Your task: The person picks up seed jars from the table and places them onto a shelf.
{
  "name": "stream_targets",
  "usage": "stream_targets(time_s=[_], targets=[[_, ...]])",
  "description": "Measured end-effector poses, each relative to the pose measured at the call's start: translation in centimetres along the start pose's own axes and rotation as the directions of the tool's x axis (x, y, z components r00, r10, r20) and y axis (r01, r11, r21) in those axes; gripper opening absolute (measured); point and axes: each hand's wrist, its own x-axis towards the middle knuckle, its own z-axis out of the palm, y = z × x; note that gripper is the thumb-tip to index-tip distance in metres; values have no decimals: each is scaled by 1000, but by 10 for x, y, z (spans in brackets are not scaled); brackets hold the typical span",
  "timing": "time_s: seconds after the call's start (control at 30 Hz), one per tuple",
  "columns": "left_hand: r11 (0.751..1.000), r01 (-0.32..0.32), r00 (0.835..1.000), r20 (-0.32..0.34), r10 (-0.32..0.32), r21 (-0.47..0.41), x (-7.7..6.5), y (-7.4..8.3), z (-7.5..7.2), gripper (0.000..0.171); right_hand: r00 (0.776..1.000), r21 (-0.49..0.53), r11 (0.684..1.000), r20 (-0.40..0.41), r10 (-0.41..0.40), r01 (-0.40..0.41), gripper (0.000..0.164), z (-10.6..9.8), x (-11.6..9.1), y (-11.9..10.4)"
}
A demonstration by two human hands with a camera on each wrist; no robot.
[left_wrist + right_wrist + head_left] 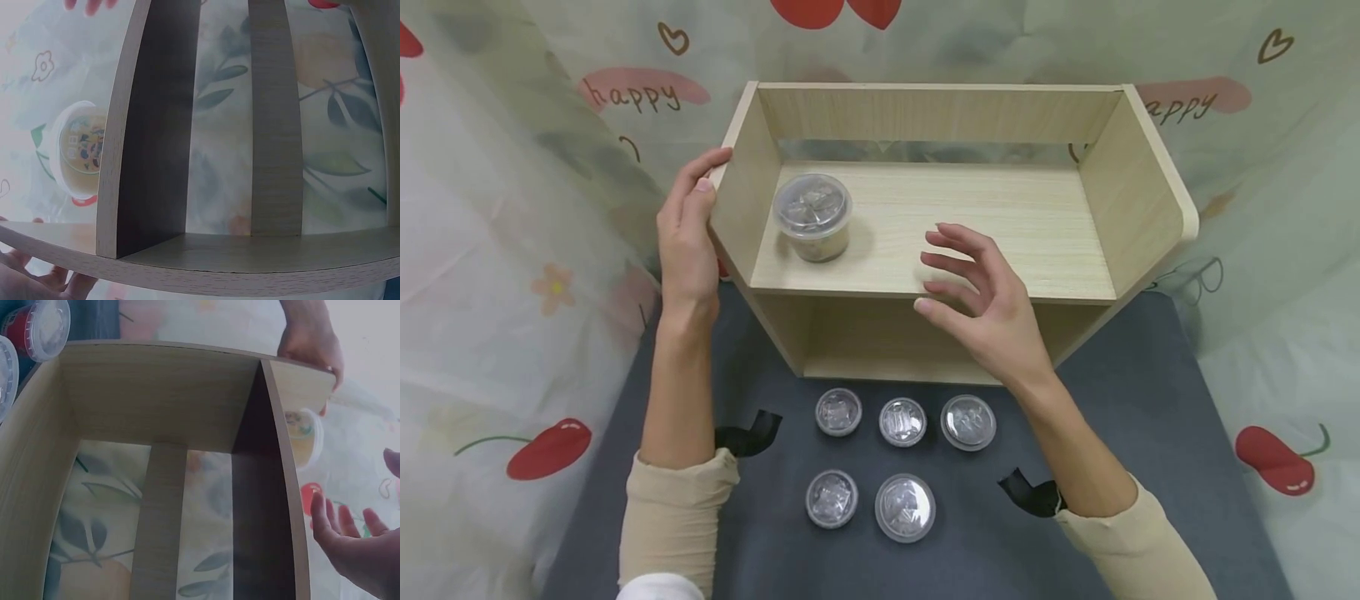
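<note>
A light wooden two-level shelf (932,296) stands on the dark table. My left hand (691,225) grips the front edge of its left side panel, and the right wrist view also shows that left hand (312,340) on the panel. One clear-lidded plastic cup (812,218) with yellowish contents sits upright on the upper level at the left. To the right of that cup, my right hand (981,304) hovers before the upper level, fingers apart and loosely bent, holding nothing. In the left wrist view the cup (81,150) appears beside the upper board.
Several lidded cups, among them a front one (906,508) and a rear one (967,422), stand in two rows on the dark tabletop (970,550). A printed curtain (1000,42) hangs behind and on both sides. Black straps (1028,493) hang near both wrists.
</note>
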Motion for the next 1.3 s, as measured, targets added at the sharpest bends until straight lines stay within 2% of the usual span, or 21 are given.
stream_targets(time_s=[0.23, 0.47, 0.67, 1.0, 1.3], targets=[[1000, -1, 1000, 21, 1, -2, 0, 0, -1, 35, 998, -42, 999, 55, -15, 17, 72, -8, -13, -4], [999, 6, 999, 41, -4, -43, 1, 0, 2, 35, 996, -100, 995, 87, -5, 14, 69, -18, -30, 6], [999, 8, 998, 56, -6, -43, 2, -1, 2, 34, 997, -116, 993, 79, 24, -15, 66, -26, -46, 16], [1000, -13, 999, 40, 14, -23, -1, -1, -4, 35, 996, -113, 991, 55, 77, -70, 62, -35, -70, 38], [1000, -22, 999, 36, 22, 7, -1, -1, -3, 36, 990, -172, 978, 59, 128, -116, 71, -43, -87, 54]])
